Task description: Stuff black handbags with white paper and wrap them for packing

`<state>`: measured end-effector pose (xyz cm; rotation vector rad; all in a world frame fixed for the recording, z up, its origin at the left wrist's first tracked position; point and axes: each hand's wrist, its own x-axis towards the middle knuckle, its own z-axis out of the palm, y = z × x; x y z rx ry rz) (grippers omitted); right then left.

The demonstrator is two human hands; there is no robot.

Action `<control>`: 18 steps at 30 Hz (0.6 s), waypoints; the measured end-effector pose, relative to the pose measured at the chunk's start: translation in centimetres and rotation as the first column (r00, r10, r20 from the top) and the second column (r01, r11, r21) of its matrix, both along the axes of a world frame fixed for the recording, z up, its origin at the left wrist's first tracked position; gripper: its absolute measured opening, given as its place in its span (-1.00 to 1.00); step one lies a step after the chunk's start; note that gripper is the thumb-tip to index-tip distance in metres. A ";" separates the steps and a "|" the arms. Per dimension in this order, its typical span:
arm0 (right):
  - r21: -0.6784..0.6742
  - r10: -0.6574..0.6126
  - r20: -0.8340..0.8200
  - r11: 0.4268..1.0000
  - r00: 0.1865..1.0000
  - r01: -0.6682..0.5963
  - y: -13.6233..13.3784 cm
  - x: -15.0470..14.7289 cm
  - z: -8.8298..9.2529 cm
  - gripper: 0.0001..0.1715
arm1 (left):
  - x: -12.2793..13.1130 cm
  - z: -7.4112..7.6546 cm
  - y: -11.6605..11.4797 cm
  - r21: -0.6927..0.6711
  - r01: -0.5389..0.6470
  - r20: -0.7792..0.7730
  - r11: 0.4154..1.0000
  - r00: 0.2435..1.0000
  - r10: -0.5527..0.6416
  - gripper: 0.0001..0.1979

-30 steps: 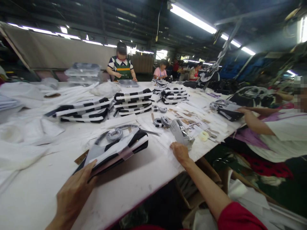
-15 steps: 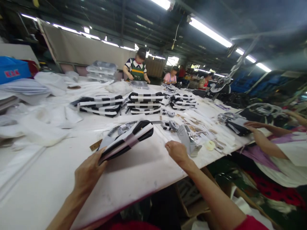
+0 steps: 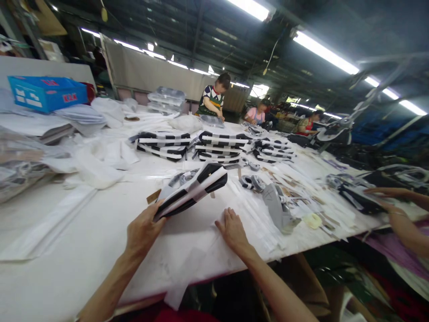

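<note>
While my left hand (image 3: 142, 230) pinches the folded black-and-white striped bundle (image 3: 194, 190), my right hand (image 3: 232, 230) has slid lower-centre, spread flat.

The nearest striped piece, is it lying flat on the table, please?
No, the left hand holds the striped piece tilted above the table.

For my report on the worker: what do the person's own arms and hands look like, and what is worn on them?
The left hand and the right hand are bare: no gloves, no watch or bracelet visible. The left forearm and the right forearm are uncovered down to the picture's edge. A strip of red cloth at the bottom edge is probably the person's top.
</note>
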<state>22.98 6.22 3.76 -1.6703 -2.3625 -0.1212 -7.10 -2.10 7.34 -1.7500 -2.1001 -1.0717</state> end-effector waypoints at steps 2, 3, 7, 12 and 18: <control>0.013 -0.016 -0.007 1.000 1.000 0.016 1.0 -1.3 -1.7 -0.26 | 0.0 -0.1 0.0 -0.003 0.000 0.013 1.000 1.000 0.000 -0.57; 0.004 0.005 -0.012 1.000 1.000 -0.005 1.4 -2.2 -2.0 -0.24 | 0.0 -0.1 0.0 -0.005 -0.005 0.019 1.000 1.000 0.005 -0.57; -0.109 0.336 -0.020 0.935 0.942 -0.336 3.2 -5.4 -0.6 -0.24 | 0.0 0.1 0.0 0.001 -0.011 0.035 1.000 0.999 0.011 -0.56; -0.077 0.545 -0.091 0.831 0.834 -0.551 3.9 -5.0 1.6 -0.21 | 0.2 0.1 -0.1 0.020 0.007 -0.010 1.000 1.000 -0.007 -0.59; 0.116 0.626 -0.202 0.779 0.753 -0.616 -1.5 -0.9 1.4 -0.50 | 0.8 -0.7 0.1 0.075 0.054 -0.180 0.996 0.983 -0.040 -0.60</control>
